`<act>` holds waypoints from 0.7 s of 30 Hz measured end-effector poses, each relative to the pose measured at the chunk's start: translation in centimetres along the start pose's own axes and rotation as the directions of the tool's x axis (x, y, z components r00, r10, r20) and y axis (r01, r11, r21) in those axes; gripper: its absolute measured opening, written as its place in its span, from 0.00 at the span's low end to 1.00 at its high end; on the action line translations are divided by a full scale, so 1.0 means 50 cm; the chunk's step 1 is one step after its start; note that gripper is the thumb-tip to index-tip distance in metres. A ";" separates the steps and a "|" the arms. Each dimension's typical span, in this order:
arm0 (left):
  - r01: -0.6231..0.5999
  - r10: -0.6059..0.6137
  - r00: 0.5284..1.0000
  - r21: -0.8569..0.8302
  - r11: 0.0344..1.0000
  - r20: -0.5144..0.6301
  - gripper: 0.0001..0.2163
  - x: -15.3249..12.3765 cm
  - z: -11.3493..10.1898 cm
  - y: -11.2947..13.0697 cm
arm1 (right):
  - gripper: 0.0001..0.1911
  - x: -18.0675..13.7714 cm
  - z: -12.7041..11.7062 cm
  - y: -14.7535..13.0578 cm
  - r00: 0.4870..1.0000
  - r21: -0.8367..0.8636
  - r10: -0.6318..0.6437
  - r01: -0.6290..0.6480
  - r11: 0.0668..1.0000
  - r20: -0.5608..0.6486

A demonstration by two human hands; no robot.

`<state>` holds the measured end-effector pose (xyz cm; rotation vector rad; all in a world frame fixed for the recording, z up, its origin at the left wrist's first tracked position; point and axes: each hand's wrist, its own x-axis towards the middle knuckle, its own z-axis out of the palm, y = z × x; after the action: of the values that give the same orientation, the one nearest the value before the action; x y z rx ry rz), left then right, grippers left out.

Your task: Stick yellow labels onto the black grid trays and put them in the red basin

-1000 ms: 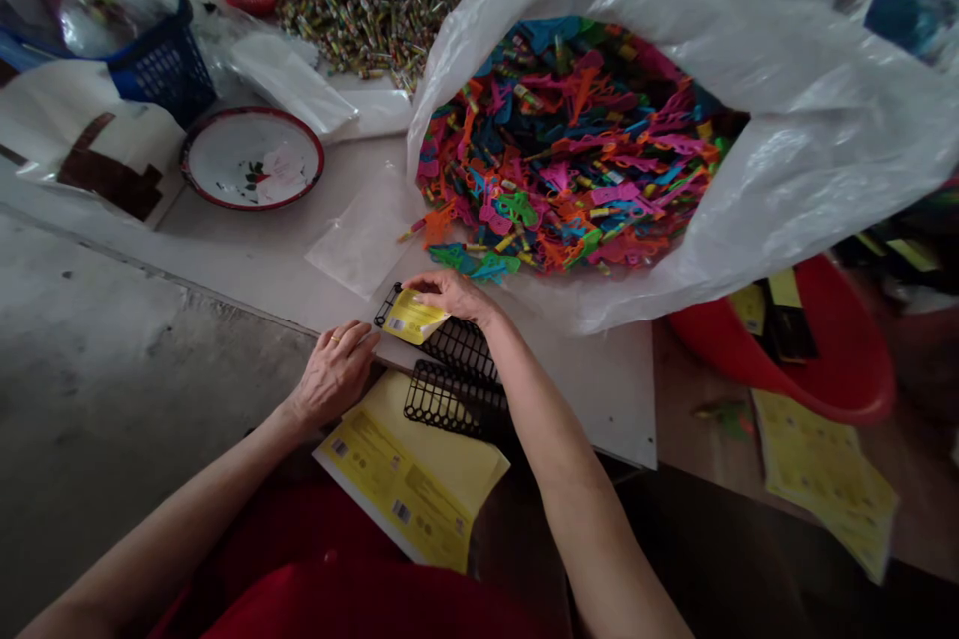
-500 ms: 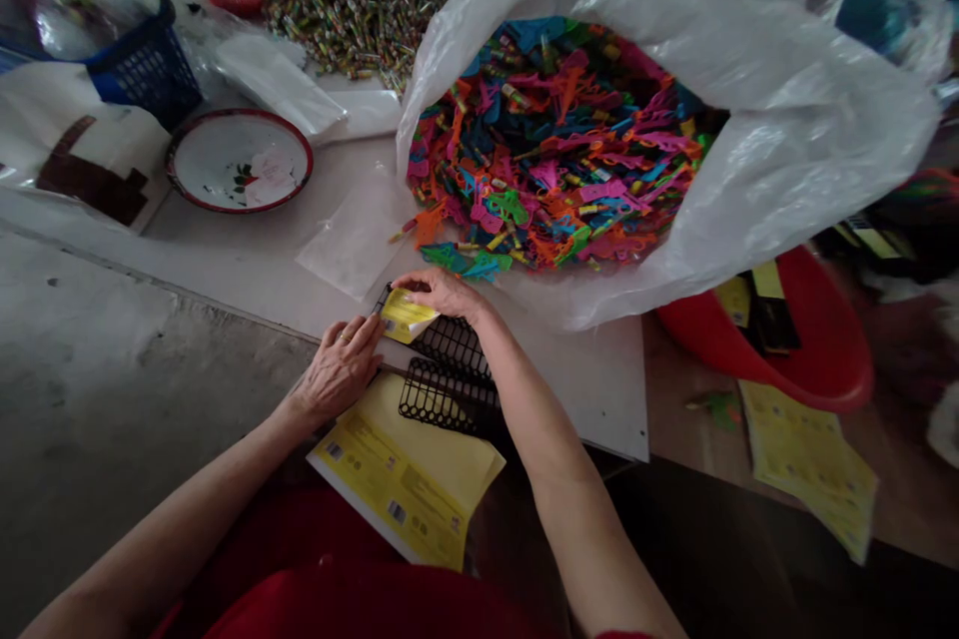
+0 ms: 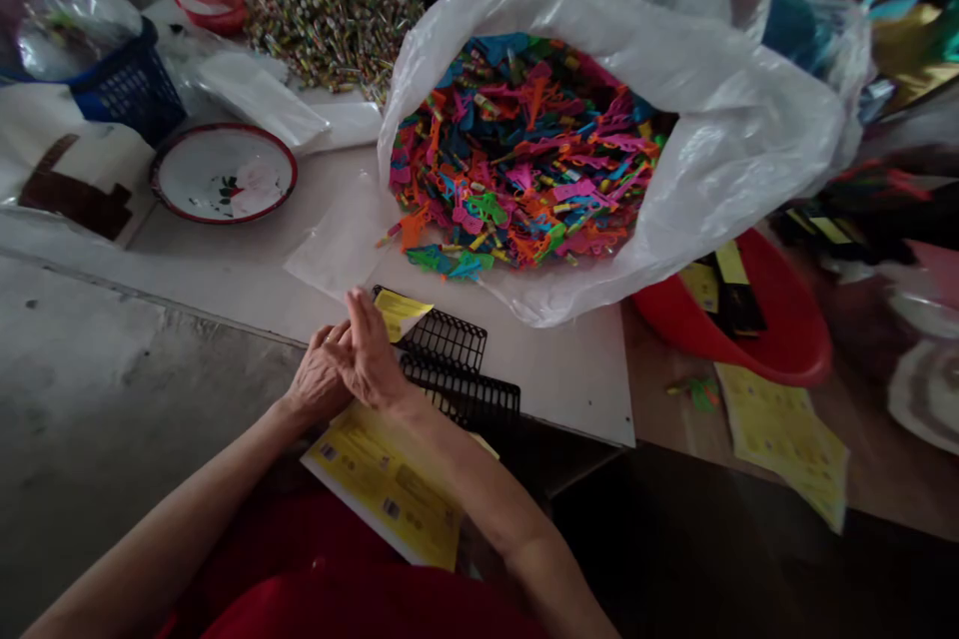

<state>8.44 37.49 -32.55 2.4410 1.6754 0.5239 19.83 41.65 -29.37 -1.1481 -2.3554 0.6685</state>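
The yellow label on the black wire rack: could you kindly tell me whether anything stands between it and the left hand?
Yes, the right hand does: in this view it lies between the left hand and the yellow label, with its fingers at the label's left edge. Whether they touch the label, I cannot tell.

Workshop: white sack of bright plastic pieces (a great many), heaped small tubes, yellow printed sheets, bare grey floor.
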 end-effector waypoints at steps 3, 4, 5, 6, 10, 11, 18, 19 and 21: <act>-0.012 0.012 0.999 0.026 1.000 0.030 0.17 -0.001 0.002 -0.005 | 0.38 -0.008 0.018 0.076 0.991 -0.139 0.131 -0.135 0.981 -0.036; -0.015 0.014 0.999 0.031 0.999 0.035 0.18 -0.002 0.003 -0.007 | 0.38 -0.014 0.009 0.101 0.989 -0.190 0.143 -0.145 0.971 -0.023; -0.015 0.014 0.999 0.035 0.999 0.037 0.18 -0.003 0.003 -0.008 | 0.37 -0.023 -0.006 0.124 0.990 -0.241 0.143 -0.138 0.961 0.003; -0.016 0.015 0.999 0.037 0.999 0.037 0.19 -0.003 0.002 -0.010 | 0.36 -0.033 -0.023 0.142 0.989 -0.287 0.140 -0.124 0.950 0.037; -0.040 0.040 0.999 0.011 0.999 0.028 0.17 0.014 -0.013 -0.019 | 0.36 -0.064 -0.079 0.176 0.978 -0.373 0.128 -0.058 0.926 0.166; -0.050 0.050 0.999 0.000 0.999 0.020 0.16 0.026 -0.018 -0.022 | 0.38 -0.066 -0.085 0.177 0.974 -0.372 0.123 -0.045 0.927 0.188; -0.238 0.239 0.958 -0.024 0.971 0.157 0.24 0.139 -0.014 -0.051 | 0.39 -0.054 -0.088 0.180 0.989 -0.329 0.044 0.005 0.944 0.141; -0.262 0.262 0.945 -0.026 0.965 0.193 0.25 0.146 -0.007 -0.057 | 0.38 -0.054 -0.089 0.181 0.992 -0.316 0.023 0.017 0.948 0.121; -0.284 0.281 0.935 -0.017 0.959 0.218 0.27 0.149 0.005 -0.067 | 0.37 -0.054 -0.093 0.183 0.996 -0.300 -0.003 0.031 0.954 0.092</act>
<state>8.00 45.65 -32.22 2.6538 1.2572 0.2597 29.48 45.47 -31.56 -1.2428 -2.6076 0.3692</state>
